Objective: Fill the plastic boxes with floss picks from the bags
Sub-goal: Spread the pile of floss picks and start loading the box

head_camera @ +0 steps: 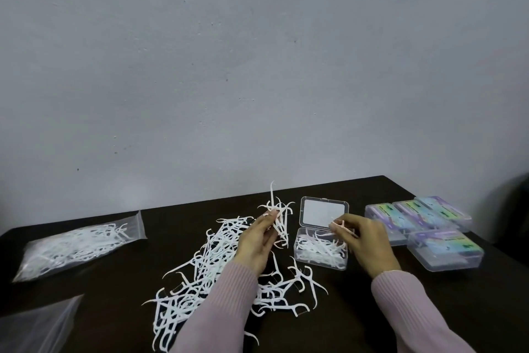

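My left hand (255, 241) grips a splayed bunch of floss picks (279, 216) just left of the open plastic box (322, 249), while my right hand (362, 241) pinches a single pick (343, 227) over the box, which already holds a loose layer; the main heap of picks (217, 267) lies near me on the dark table (357, 324), a full bag (74, 244) sits far left, and four closed boxes (429, 226) stand to the right. The bunch fans out unevenly, so I judge a hooked head could snag and drag others out, or picks laid crosswise could keep the raised lid (325, 212) from closing.
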`<state>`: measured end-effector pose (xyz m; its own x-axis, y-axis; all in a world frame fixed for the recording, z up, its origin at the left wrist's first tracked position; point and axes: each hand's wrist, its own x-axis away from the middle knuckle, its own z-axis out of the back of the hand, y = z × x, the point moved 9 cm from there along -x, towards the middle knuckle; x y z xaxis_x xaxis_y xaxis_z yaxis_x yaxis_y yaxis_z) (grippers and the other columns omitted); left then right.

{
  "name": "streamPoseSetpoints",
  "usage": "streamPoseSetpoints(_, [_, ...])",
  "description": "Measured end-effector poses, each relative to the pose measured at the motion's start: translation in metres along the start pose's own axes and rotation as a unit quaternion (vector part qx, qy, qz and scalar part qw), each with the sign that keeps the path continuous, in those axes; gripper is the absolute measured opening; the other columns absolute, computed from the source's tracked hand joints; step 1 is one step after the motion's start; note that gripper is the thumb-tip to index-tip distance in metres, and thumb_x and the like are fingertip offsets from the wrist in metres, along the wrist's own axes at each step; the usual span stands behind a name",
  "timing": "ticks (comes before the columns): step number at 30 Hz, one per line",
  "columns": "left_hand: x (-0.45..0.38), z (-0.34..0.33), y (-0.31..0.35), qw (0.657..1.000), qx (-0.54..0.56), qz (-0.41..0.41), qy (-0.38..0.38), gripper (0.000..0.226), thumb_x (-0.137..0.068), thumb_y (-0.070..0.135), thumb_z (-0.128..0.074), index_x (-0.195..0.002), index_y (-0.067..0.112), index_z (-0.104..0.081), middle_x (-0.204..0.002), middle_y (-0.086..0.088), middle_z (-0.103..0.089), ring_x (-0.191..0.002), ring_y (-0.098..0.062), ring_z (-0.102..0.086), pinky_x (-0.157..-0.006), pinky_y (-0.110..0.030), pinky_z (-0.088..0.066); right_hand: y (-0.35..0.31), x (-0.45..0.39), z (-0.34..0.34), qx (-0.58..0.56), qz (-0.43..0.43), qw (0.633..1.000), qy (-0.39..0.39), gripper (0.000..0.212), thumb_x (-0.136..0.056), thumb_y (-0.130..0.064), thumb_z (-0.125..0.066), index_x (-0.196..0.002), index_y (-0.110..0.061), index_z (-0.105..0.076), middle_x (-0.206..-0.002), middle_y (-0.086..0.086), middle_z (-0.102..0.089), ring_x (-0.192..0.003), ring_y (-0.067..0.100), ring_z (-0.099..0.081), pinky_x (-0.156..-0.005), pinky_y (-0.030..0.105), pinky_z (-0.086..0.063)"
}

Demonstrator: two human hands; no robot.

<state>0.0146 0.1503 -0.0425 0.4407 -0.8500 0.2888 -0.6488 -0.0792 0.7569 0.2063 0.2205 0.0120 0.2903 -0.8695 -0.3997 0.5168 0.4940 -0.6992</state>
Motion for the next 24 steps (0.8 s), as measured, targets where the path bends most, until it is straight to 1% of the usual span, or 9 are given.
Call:
streamPoseSetpoints(3, [-0.001, 0.002, -0.001, 1.0, 0.008, 0.004, 0.005, 0.016, -0.085, 0.005, -0.062, -0.1, 0.008, -0.064, -0.099, -0.003, -0.067, -0.093, -0.011, -0.059, -0.088, -0.027, -0.044, 0.005, 0.0, -0.001, -0.013, -0.019, 1.0, -0.004, 0.017, -0.083, -0.021, -0.064, -0.1, -0.016, -0.066, -0.089, -0.004, -0.061, -0.073, -0.004, -0.051, -0.058, 0.006, -0.038])
streamPoseSetpoints(7, [-0.002, 0.003, -0.001, 1.0, 0.016, 0.008, 0.007, 0.019, -0.084, 0.005, -0.063, -0.102, 0.008, -0.063, -0.101, -0.004, -0.067, -0.094, -0.011, -0.06, -0.084, -0.027, -0.046, 0.008, -0.001, 0.008, -0.037, -0.036, 0.998, 0.024, 0.017, -0.082, -0.014, -0.065, -0.099, -0.015, -0.065, -0.086, -0.006, -0.059, -0.068, -0.007, -0.052, -0.054, 0.004, -0.04])
streamPoseSetpoints(9, [-0.002, 0.002, -0.001, 1.0, 0.016, 0.009, 0.008, 0.018, -0.083, 0.006, -0.065, -0.101, 0.008, -0.063, -0.101, -0.004, -0.067, -0.094, -0.012, -0.059, -0.086, -0.027, -0.045, 0.007, -0.001, 0.006, -0.052, -0.036, 0.998, 0.02, 0.016, -0.081, -0.014, -0.066, -0.097, -0.015, -0.066, -0.082, -0.008, -0.06, -0.07, -0.005, -0.055, -0.059, 0.007, -0.045])
streamPoseSetpoints(12, [-0.002, 0.001, -0.002, 1.0, 0.011, 0.008, 0.005, 0.019, -0.083, 0.006, -0.065, -0.101, 0.008, -0.063, -0.102, -0.004, -0.067, -0.096, -0.012, -0.059, -0.086, -0.027, -0.045, -0.002, 0.0, -0.011, -0.047, -0.014, 0.998, -0.03, 0.017, -0.08, -0.016, -0.068, -0.098, -0.017, -0.068, -0.085, -0.008, -0.062, -0.079, 0.001, -0.059, -0.075, 0.017, -0.052])
streamPoseSetpoints(14, [-0.004, 0.001, -0.002, 1.0, 0.007, 0.007, 0.0, 0.02, -0.083, 0.006, -0.065, -0.103, 0.008, -0.064, -0.106, -0.005, -0.067, -0.101, -0.014, -0.059, -0.087, -0.027, -0.045, -0.009, 0.001, -0.022, -0.021, 0.014, 0.998, -0.064, 0.02, -0.081, -0.017, -0.067, -0.1, -0.018, -0.068, -0.088, -0.008, -0.063, -0.08, -0.002, -0.057, -0.075, 0.014, -0.051])
streamPoseSetpoints(16, [-0.004, 0.001, -0.003, 1.0, 0.006, 0.008, -0.001, 0.022, -0.082, 0.006, -0.065, -0.105, 0.007, -0.064, -0.108, -0.006, -0.066, -0.107, -0.016, -0.058, -0.088, -0.028, -0.045, -0.012, 0.003, -0.029, -0.006, 0.033, 0.996, -0.087, 0.025, -0.081, -0.017, -0.067, -0.107, -0.018, -0.066, -0.094, -0.008, -0.064, -0.081, -0.004, -0.057, -0.071, 0.007, -0.047])
streamPoseSetpoints(18, [-0.005, 0.002, -0.004, 1.0, 0.004, 0.009, 0.0, 0.023, -0.082, 0.006, -0.065, -0.105, 0.007, -0.064, -0.109, -0.006, -0.066, -0.109, -0.016, -0.058, -0.089, -0.028, -0.046, -0.011, 0.003, -0.028, -0.014, 0.036, 0.995, -0.088, 0.032, -0.081, -0.017, -0.067, -0.113, -0.018, -0.064, -0.104, -0.005, -0.067, -0.088, -0.003, -0.058, -0.075, 0.005, -0.045])
streamPoseSetpoints(21, [-0.004, 0.001, -0.004, 1.0, 0.003, 0.007, -0.001, 0.025, -0.083, 0.005, -0.064, -0.108, 0.006, -0.063, -0.106, -0.005, -0.067, -0.105, -0.015, -0.059, -0.09, -0.028, -0.046, -0.008, 0.002, -0.022, 0.008, 0.037, 0.996, -0.083, 0.034, -0.083, -0.019, -0.066, -0.116, -0.022, -0.062, -0.111, -0.008, -0.063, -0.097, -0.001, -0.056, -0.086, 0.013, -0.045])
streamPoseSetpoints(24, [-0.004, 0.001, -0.002, 1.0, -0.013, -0.007, 0.001, 0.029, -0.081, 0.007, -0.067, -0.11, 0.006, -0.062, -0.107, -0.004, -0.067, -0.098, -0.012, -0.06, -0.089, -0.027, -0.046, -0.003, 0.003, -0.01, 0.054, 0.035, 0.996, -0.067, 0.022, -0.084, -0.017, -0.065, -0.104, -0.027, -0.062, -0.104, -0.01, -0.062, -0.092, -0.001, -0.056, -0.087, 0.018, -0.049])
